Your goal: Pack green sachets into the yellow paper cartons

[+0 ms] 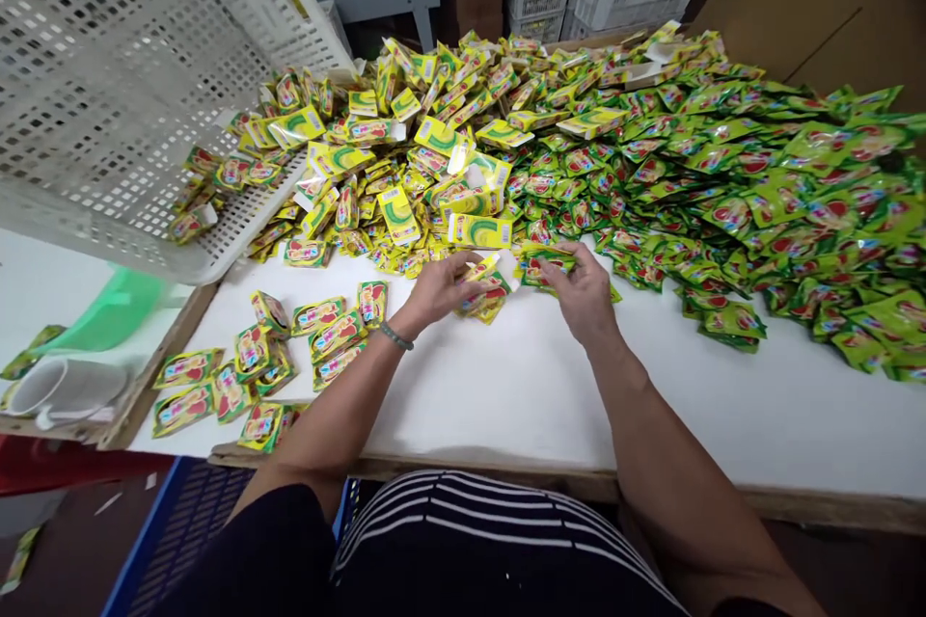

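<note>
Where a white crate is tilted far left of the grip, printed boxes are found lying nearer, just left of the left hand, by whose thumb and fingers a small yellow carton with its end flap raised is held. Just right of that carton, a green sachet is pinched by the right hand; loose sachets are heaped beyond it and to its right.

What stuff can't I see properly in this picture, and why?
In the head view:
Held carton: partly covered by the left hand's fingers.
How many green sachets: they overlap.
White basket: cut off by the top and left edges.
Blue crate: partly hidden by the table.
</note>
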`<state>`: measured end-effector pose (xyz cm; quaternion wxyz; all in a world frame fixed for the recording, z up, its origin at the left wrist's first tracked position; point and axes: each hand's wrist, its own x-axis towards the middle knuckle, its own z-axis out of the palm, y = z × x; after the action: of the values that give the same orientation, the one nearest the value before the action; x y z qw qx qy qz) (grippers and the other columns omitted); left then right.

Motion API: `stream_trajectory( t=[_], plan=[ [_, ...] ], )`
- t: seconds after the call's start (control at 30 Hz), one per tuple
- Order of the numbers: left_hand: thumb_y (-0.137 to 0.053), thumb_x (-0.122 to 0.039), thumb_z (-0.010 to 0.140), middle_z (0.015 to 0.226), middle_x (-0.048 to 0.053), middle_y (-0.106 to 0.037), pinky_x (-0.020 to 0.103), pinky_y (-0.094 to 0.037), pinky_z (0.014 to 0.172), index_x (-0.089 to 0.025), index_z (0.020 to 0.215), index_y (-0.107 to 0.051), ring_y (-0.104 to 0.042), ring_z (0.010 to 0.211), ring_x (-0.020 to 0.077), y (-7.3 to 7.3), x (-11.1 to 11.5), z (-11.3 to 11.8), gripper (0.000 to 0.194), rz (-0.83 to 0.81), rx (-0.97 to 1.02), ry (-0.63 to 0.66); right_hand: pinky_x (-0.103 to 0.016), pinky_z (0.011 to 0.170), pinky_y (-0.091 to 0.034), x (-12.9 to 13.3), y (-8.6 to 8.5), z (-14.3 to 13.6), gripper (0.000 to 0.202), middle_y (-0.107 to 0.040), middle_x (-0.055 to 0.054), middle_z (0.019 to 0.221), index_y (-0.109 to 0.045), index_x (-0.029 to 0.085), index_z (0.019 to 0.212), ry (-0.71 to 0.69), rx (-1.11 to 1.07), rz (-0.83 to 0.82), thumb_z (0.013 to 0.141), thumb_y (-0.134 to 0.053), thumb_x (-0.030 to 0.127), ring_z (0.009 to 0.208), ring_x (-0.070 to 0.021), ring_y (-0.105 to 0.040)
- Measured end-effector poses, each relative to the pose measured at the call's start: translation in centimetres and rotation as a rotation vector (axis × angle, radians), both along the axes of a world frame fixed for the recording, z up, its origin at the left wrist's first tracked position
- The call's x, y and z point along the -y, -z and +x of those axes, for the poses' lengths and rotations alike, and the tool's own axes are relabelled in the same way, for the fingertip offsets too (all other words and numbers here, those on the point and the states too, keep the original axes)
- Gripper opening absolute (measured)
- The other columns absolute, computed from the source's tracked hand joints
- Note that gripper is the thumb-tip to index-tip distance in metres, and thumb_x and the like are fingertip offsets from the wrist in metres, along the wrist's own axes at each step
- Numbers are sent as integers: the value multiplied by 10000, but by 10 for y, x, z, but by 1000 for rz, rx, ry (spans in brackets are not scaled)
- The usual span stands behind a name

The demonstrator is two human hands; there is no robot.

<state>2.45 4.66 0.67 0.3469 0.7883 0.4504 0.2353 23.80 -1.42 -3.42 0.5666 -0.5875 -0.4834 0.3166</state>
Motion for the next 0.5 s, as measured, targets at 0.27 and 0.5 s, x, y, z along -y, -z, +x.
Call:
stream_trajectory(
  t=[0.27,0.5],
  plan=[
    [-772,-490,646,979,74,-701,273,-477,752,-143,956,-694,-628,864,189,19,37,10,472,-271,361,-62,-321,677,-438,4,-6,2,214,-608,6,723,-675,225,860,-271,182,-146,730,-675,394,702,-181,-557],
    [-819,-427,611,773,12,-666,229,-437,628,-140,896,-718,-593,713,142,16,34,10,417,-464,369,31,-382,869,-483,2,0,-7,296,-652,-47,975,-706,235,970,-144,148,15,709,-728,373,919,-215,-613]
  ],
)
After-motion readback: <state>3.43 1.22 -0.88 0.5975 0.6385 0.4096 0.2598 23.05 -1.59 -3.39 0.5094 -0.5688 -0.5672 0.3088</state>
